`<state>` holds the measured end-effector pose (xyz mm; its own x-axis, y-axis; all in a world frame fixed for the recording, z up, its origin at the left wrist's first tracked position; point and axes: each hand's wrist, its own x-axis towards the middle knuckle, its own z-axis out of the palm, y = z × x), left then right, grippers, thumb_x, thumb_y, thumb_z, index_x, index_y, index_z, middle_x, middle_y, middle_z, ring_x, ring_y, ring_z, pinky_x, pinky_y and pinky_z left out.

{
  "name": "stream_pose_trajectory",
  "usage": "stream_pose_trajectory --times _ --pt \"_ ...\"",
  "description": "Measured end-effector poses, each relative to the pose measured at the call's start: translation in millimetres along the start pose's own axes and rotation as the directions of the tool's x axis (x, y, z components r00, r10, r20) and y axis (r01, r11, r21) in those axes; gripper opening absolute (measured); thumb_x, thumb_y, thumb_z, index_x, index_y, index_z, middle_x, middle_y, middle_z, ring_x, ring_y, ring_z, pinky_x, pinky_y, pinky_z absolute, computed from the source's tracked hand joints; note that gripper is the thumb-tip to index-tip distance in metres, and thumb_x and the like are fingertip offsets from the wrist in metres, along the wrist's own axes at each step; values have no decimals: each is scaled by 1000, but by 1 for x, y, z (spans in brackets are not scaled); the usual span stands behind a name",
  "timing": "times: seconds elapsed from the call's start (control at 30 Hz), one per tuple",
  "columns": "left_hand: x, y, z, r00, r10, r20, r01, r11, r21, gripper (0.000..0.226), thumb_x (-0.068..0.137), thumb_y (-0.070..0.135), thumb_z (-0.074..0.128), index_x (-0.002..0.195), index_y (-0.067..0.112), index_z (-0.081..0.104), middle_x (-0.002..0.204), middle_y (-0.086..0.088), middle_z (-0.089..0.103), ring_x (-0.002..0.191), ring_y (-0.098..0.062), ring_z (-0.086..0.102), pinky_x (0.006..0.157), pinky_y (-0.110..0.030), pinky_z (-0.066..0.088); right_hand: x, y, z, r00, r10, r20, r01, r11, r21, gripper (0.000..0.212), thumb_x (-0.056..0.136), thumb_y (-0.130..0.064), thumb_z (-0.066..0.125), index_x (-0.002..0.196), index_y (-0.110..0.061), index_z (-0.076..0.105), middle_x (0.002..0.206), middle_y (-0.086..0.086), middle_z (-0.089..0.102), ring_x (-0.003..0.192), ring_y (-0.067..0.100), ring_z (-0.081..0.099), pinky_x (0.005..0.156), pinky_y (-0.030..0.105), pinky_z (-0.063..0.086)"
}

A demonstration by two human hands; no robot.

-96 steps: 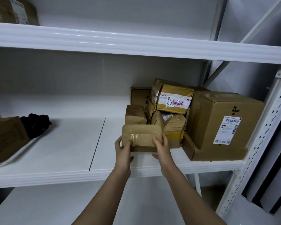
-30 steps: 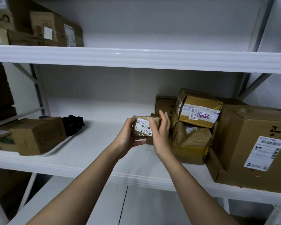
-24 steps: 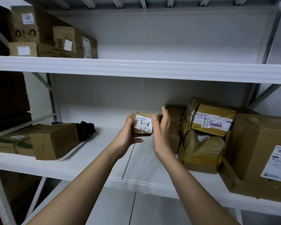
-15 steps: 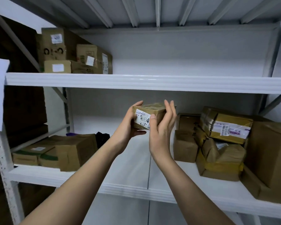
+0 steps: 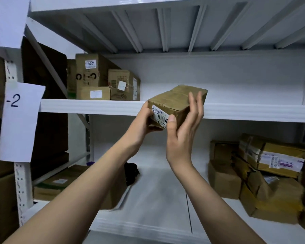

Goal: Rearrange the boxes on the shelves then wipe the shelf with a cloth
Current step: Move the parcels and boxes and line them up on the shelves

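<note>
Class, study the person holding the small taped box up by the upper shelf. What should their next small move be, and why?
Probably push the small box forward onto the upper shelf. Both the left hand and the right hand hold it level with the shelf's front edge, and bare shelf lies behind it, right of the stacked boxes.

small taped brown box, white label facing out, tilted at upper shelf edge.

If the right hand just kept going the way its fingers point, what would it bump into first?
The right hand, pressed against the small taped parcel, points up and away. That way looks free above the upper shelf until the white back wall, though depth is unclear.
</note>
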<state>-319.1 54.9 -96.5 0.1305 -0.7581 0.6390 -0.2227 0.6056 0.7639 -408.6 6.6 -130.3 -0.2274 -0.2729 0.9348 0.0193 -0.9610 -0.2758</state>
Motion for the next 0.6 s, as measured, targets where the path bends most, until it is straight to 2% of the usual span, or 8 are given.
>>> stream_pose_trajectory --times 0.13,0.27,0.33,0.4,0.47,0.53,0.6 --pt "19 9 -22 997 34 -66 -31 998 56 36 91 20 30 115 30 54 118 -10 63 101 -21 60 97 -49 48 21 9 30 999 -46 29 45 998 32 61 93 -31 41 147 -6 25 156 11 14 147 24 11 119 42 17" --pt "41 16 -44 992 49 -118 -41 997 70 35 81 21 34 112 23 50 109 -9 60 96 -21 58 96 -48 49 43 21 63 994 -54 92 46 996 82 62 93 -32 40 147 -6 26 156 15 15 147 22 11 120 36 16" --pt "53 17 -54 990 54 -127 -41 993 107 28 86 22 35 111 20 48 112 -8 58 99 -21 59 99 -46 47 54 26 78 991 -41 126 27 994 109 63 92 -34 39 148 -8 26 156 13 16 147 20 10 120 35 15" --pt "63 16 -62 986 57 -154 -35 989 141 29 84 28 38 111 20 46 122 -11 56 109 -22 60 101 -44 46 64 32 92 986 -25 163 5 993 119 63 93 -35 39 148 -9 25 156 12 17 147 19 9 119 37 16" --pt "74 16 -71 981 63 -183 -32 985 167 45 79 32 40 120 15 43 127 -12 53 116 -22 56 100 -42 46 72 38 106 979 -13 202 -10 994 113 62 93 -32 41 149 -9 24 156 11 16 147 19 9 119 35 15" --pt "84 14 -83 974 69 -214 -21 975 219 42 86 32 42 122 11 40 119 -6 53 114 -20 54 96 -33 45 79 41 120 970 5 244 -34 993 114 63 93 -29 43 149 -11 22 157 11 15 147 19 8 118 28 13" --pt "94 11 -99 965 75 -250 -8 966 260 29 95 28 38 119 13 39 107 3 49 107 -13 49 84 -22 39 84 43 137 954 40 298 -77 991 113 62 96 -26 46 150 -13 19 158 9 12 147 18 7 117 26 12"
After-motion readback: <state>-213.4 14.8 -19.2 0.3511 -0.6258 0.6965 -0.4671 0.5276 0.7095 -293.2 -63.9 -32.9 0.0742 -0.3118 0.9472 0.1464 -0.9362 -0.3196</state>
